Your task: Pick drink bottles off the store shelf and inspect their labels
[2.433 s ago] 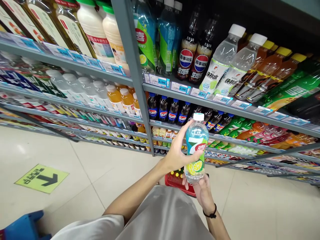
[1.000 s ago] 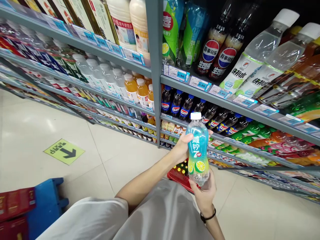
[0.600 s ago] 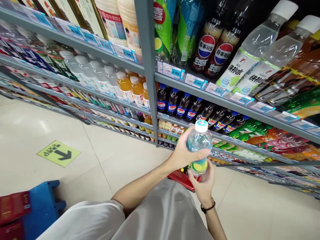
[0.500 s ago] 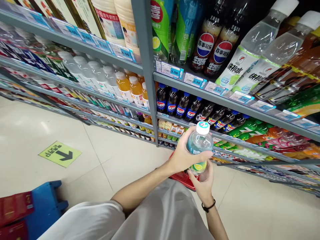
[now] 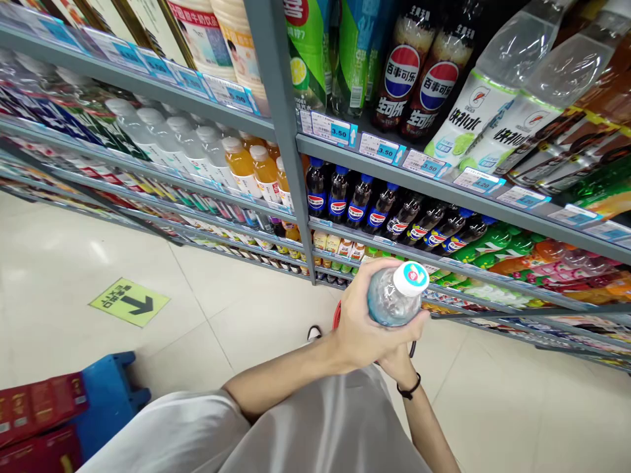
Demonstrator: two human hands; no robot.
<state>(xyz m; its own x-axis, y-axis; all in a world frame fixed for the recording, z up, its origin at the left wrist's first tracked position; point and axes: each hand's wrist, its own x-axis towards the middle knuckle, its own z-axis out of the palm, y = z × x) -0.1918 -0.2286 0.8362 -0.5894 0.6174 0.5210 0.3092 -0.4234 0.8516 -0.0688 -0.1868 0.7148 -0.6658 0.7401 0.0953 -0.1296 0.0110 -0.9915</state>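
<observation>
My left hand (image 5: 362, 322) wraps around a clear drink bottle (image 5: 389, 302) with a bluish label and a white cap. The cap, marked by a turquoise and red round print, tips toward the right and toward me. Just below and behind it is my right hand (image 5: 398, 364), a black band on its wrist; its fingers are hidden, so whether it touches the bottle's base cannot be seen. A sliver of a red basket (image 5: 336, 315) shows beyond my left hand.
Grey shelves (image 5: 283, 118) full of drinks stand ahead, with cola bottles (image 5: 357, 200) and large clear bottles (image 5: 488, 98). A green arrow sign (image 5: 129, 302) lies on the tiled floor. Red boxes (image 5: 42, 407) sit on a blue pallet (image 5: 106, 394) at lower left.
The bottle has tilted, its cap swinging down and toward me, and its lower part is now hidden. My right hand has dropped lower behind my left hand. Less of the basket shows.
</observation>
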